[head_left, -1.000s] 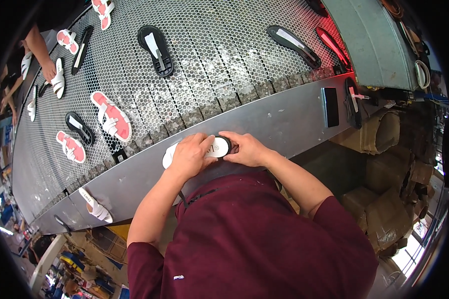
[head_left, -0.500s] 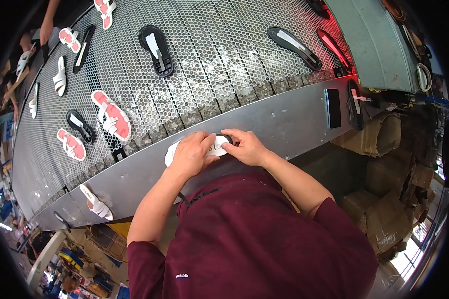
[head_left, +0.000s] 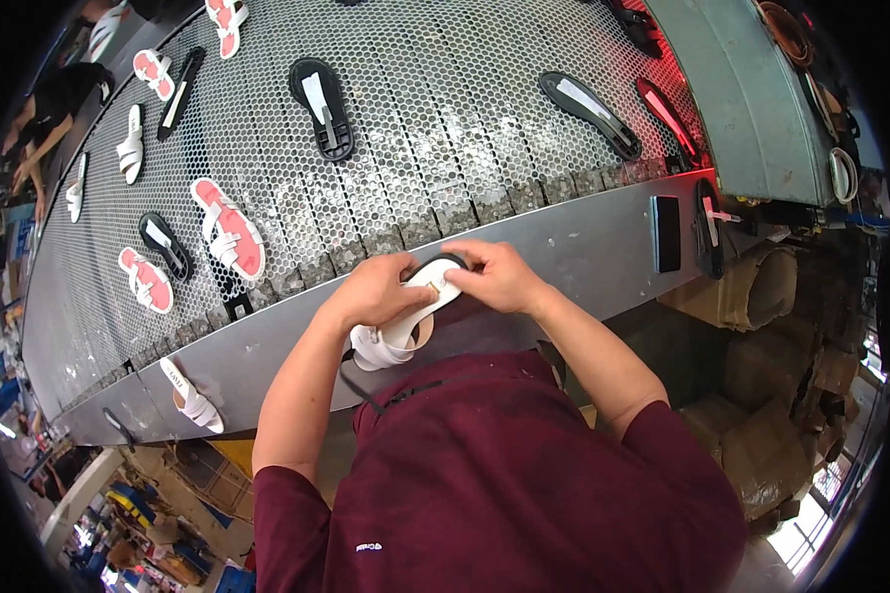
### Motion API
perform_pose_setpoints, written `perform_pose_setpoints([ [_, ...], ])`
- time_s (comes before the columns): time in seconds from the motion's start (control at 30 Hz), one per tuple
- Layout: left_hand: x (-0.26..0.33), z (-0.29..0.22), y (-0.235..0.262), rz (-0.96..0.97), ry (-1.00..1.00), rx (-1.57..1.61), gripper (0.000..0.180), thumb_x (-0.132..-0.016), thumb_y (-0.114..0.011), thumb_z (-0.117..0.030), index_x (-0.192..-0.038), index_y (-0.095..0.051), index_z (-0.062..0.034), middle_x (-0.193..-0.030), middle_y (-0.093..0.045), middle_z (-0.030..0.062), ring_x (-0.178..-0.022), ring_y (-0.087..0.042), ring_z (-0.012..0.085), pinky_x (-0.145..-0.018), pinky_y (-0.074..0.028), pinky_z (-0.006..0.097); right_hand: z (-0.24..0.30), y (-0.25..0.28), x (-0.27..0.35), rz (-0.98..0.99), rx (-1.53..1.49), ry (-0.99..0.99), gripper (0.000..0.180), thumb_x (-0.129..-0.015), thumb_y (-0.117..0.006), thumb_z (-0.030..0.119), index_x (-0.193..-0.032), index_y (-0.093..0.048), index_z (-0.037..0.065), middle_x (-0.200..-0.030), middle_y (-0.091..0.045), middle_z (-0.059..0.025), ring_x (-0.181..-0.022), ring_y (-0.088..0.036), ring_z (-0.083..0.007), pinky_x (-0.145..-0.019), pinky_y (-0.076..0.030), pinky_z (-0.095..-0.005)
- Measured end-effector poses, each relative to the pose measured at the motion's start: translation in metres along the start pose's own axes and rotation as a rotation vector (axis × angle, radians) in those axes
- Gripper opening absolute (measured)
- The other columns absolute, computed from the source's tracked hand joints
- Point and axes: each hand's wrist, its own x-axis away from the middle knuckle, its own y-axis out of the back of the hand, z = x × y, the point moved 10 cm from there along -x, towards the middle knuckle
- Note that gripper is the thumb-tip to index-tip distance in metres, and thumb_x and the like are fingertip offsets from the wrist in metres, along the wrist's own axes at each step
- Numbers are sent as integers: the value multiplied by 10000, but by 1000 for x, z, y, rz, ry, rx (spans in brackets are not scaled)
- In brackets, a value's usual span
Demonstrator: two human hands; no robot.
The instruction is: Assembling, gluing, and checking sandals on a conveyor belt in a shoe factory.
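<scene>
A white slide sandal (head_left: 398, 330) with a dark sole edge is held in front of my body, over the metal ledge. My left hand (head_left: 377, 291) grips its side near the heel, with the thumb lying on the white insole. At the heel end, my right hand (head_left: 496, 278) pinches the insole and the black sole together, thumb on top and fingers over the rim. The sandal's strap end points down and left, toward my shirt. Fingers under the sole are hidden.
Beyond the metal ledge (head_left: 554, 237) runs a mesh conveyor (head_left: 415, 119) carrying white sandals with pink insoles (head_left: 229, 232) and black soles (head_left: 321, 109). A finished-looking white sandal (head_left: 190, 395) lies on the ledge at left; a phone (head_left: 667, 234) and black sole (head_left: 708, 229) at right. Another person's arm (head_left: 49, 143) shows far left.
The sandal has turned in my hands, its strap end now swung down toward my body and in view. My left hand has shifted from covering the insole to its side.
</scene>
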Motion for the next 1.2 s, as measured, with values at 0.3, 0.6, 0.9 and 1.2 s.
perform_pose_setpoints([
  [0.3, 2, 12, 24, -307, 109, 789, 309, -865, -669, -205, -1011, -592, 57, -811, -673, 98, -679, -627, 121, -588, -511, 262, -14, -38, -20, 148, -464, -234, 316, -847, -670, 158, -1053, -624, -78, -854, -672, -66, -756, -605, -95, -677, -490, -252],
  [0.6, 16, 33, 5, -371, 91, 1274, 312, -943, -557, -202, -1168, -562, 13, -1011, -651, 81, -867, -623, 129, -756, -500, 285, 0, -8, -19, 140, -418, -144, 212, -867, -628, 134, -949, -663, -58, -847, -679, -59, -749, -609, -87, -667, -498, -252],
  [0.9, 23, 20, -49, -198, 64, 1204, 227, -926, -594, -137, -1076, -625, 30, -927, -671, 57, -807, -623, 107, -739, -504, 257, -4, 1, -20, 145, -414, -121, 207, -859, -637, 142, -928, -664, -51, -834, -674, -52, -722, -603, -84, -636, -498, -258],
  [1.2, 25, 7, -39, -357, 2, 1191, 236, -934, -596, -153, -1071, -629, 36, -961, -680, 77, -829, -633, 110, -734, -513, 256, -17, 9, 14, 208, -674, -184, 296, -885, -629, 132, -1114, -580, -49, -922, -659, -48, -830, -595, -95, -741, -482, -261],
])
